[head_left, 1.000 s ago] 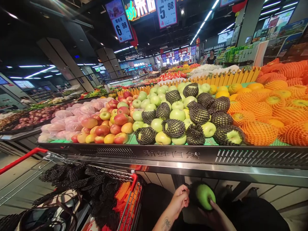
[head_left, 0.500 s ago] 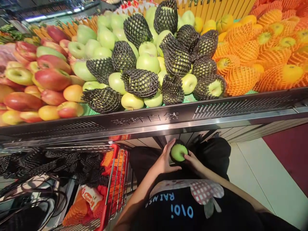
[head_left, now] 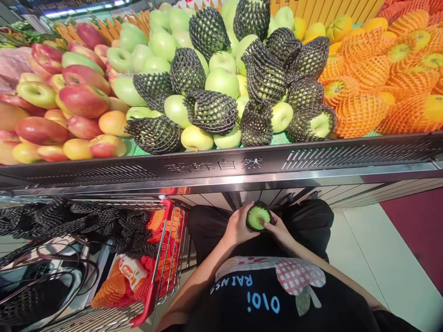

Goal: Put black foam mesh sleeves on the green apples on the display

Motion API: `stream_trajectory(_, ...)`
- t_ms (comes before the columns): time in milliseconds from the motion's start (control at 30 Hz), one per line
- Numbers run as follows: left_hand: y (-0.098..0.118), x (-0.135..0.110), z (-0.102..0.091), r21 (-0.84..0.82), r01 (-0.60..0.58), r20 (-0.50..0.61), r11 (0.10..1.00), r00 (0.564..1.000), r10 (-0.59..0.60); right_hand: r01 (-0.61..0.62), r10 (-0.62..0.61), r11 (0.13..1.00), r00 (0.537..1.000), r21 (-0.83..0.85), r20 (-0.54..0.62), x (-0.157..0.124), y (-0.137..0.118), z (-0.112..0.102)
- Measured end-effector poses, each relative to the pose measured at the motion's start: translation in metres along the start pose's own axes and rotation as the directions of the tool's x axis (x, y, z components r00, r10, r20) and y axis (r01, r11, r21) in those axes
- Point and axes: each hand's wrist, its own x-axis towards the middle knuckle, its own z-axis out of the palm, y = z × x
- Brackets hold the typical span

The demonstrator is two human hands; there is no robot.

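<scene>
Low in front of my body, a green apple sits in a black foam net sleeve, its stem end showing through the opening. My left hand is wrapped round the sleeved apple from the left. On the other side my right hand holds it too, with its thumb near the apple's stem hollow. The fingers behind the fruit are hidden. Above my hands runs the black front rail of the fruit stand.
Green apples, several in black net sleeves, fill the middle of the stand. Red and yellow apples lie left, orange-netted fruit right. A shopping cart at lower left holds black nets and orange nets.
My left hand's fingers and thumb, spread before, have closed round the apple. The black net edge now shows more around the fruit. The whole view has shifted slightly.
</scene>
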Motion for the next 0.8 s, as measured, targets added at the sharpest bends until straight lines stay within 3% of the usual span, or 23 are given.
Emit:
stream_trajectory(133, -0.011, -0.006, 0.000, 0.003, -0.067, -0.198, 0.998, 0.978, 0.066, -0.026, 0.022, 0.999, 0.992, 0.031, 0.124, -0.001, -0.006, 0.003)
stream_trajectory(200, -0.011, -0.004, -0.018, -0.010, -0.124, -0.377, 0.992, 0.920, 0.111, -0.054, 0.046, 0.998, 0.981, 0.039, 0.188, 0.000, -0.011, 0.003)
stream_trajectory(267, -0.004, 0.004, -0.051, 0.020, -0.084, -0.599, 0.996, 0.797, 0.079, -0.107, 0.098, 0.994, 0.969, 0.030, 0.229, 0.003, -0.013, -0.002)
stream_trajectory(333, 0.007, 0.016, -0.098, 0.120, 0.059, -0.801, 0.991, 0.595, 0.062, -0.154, 0.144, 0.988, 0.963, 0.027, 0.226, 0.009, -0.011, -0.008)
stream_trajectory(400, 0.016, 0.030, -0.153, 0.230, 0.209, -0.908, 0.951, 0.397, 0.132, -0.182, 0.176, 0.983, 0.960, 0.008, 0.216, 0.017, -0.006, -0.014)
stream_trajectory(433, 0.017, 0.038, -0.180, 0.263, 0.251, -0.930, 0.932, 0.322, 0.176, -0.189, 0.185, 0.982, 0.958, -0.003, 0.219, 0.020, -0.003, -0.016)
stream_trajectory(500, 0.013, 0.053, -0.231, 0.290, 0.291, -0.944, 0.912, 0.243, 0.223, -0.189, 0.190, 0.982, 0.952, -0.028, 0.241, 0.024, 0.002, -0.017)
stream_trajectory(567, 0.002, 0.068, -0.272, 0.264, 0.351, -0.952, 0.898, 0.244, 0.185, -0.178, 0.185, 0.983, 0.944, -0.053, 0.272, 0.026, 0.004, -0.017)
stream_trajectory(633, -0.011, 0.081, -0.300, 0.244, 0.429, -0.947, 0.870, 0.300, 0.118, -0.173, 0.191, 0.981, 0.932, -0.085, 0.308, 0.028, 0.006, -0.017)
stream_trajectory(700, -0.022, 0.092, -0.318, 0.291, 0.470, -0.909, 0.833, 0.407, 0.088, -0.181, 0.206, 0.978, 0.924, -0.108, 0.321, 0.031, 0.006, -0.019)
stream_trajectory(800, -0.032, 0.101, -0.329, 0.433, 0.441, -0.784, 0.786, 0.615, 0.087, -0.192, 0.218, 0.975, 0.923, -0.111, 0.316, 0.035, 0.004, -0.023)
